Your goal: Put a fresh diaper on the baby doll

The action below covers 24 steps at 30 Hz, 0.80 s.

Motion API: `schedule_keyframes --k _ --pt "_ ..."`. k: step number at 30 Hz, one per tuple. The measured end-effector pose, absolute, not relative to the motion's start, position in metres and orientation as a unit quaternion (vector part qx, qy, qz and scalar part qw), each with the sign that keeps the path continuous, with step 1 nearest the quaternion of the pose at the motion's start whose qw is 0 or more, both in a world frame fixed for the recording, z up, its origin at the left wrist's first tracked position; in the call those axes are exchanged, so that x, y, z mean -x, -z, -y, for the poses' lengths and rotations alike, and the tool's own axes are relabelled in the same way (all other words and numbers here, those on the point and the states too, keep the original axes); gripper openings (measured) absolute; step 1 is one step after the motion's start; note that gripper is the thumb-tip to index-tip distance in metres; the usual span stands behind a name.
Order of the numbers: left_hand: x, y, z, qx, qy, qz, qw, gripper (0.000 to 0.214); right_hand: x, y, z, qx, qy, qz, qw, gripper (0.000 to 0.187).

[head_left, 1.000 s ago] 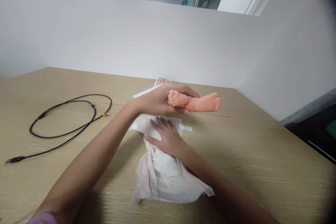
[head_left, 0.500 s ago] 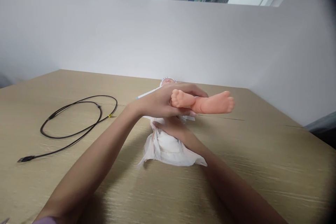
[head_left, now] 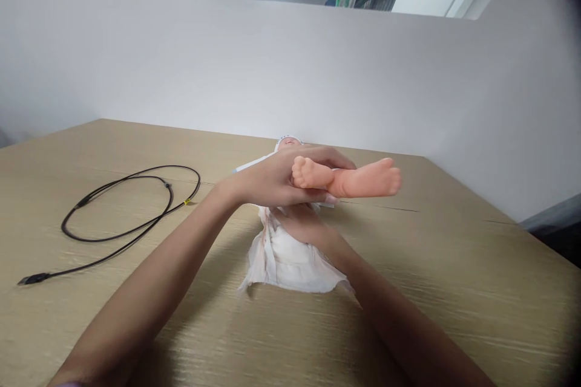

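Note:
A baby doll lies on its back, its capped head [head_left: 289, 143] farthest from me and its bare feet [head_left: 370, 178] towards me. My left hand [head_left: 276, 178] is closed around the doll's lower legs and holds them raised. Below them, my right hand [head_left: 302, 224] reaches in under the legs and touches a white diaper [head_left: 295, 263]. The diaper is spread on the table, its frilled edge facing me. The right fingers are mostly hidden behind the left hand and the doll.
A black cable [head_left: 131, 236] with a plug at its near end lies coiled on the wooden table [head_left: 431, 272], left of my left forearm. Behind the table's far edge rises a white partition [head_left: 204, 66]. A dark object [head_left: 556, 224] stands past the right edge.
My left hand still holds the doll's legs up. My right hand has shifted slightly on the diaper, whose near right corner now sits lower beside the wrist. The view has tilted a little.

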<state>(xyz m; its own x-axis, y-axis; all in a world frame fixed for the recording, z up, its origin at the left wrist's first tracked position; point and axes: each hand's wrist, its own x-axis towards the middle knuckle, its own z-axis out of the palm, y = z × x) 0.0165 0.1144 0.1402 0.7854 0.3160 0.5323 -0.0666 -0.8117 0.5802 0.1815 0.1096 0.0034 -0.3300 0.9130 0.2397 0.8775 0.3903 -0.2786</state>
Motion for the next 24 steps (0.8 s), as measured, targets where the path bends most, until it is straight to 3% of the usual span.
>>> schedule_keyframes --k 7,12,18,21,24 --pt "-0.016 -0.14 -0.115 -0.893 -0.326 -0.067 0.302 0.041 -0.174 0.025 -0.107 0.563 -0.064 0.809 0.156 0.067" --pt "-0.015 -0.138 -0.117 -0.895 -0.326 -0.06 0.298 0.042 -0.176 0.03 -0.112 0.544 -0.054 0.819 0.174 0.062" --pt "-0.014 -0.137 -0.117 -0.899 -0.33 -0.064 0.28 0.042 -0.198 0.026 -0.094 0.46 -0.093 0.836 0.283 0.039" --pt "-0.013 -0.137 -0.117 -0.9 -0.325 -0.071 0.281 0.04 -0.235 0.03 -0.075 0.472 -0.108 0.822 0.3 0.039" --pt "-0.012 -0.138 -0.117 -0.9 -0.325 -0.08 0.28 0.043 -0.273 0.035 -0.058 0.47 -0.125 0.834 0.261 0.046"
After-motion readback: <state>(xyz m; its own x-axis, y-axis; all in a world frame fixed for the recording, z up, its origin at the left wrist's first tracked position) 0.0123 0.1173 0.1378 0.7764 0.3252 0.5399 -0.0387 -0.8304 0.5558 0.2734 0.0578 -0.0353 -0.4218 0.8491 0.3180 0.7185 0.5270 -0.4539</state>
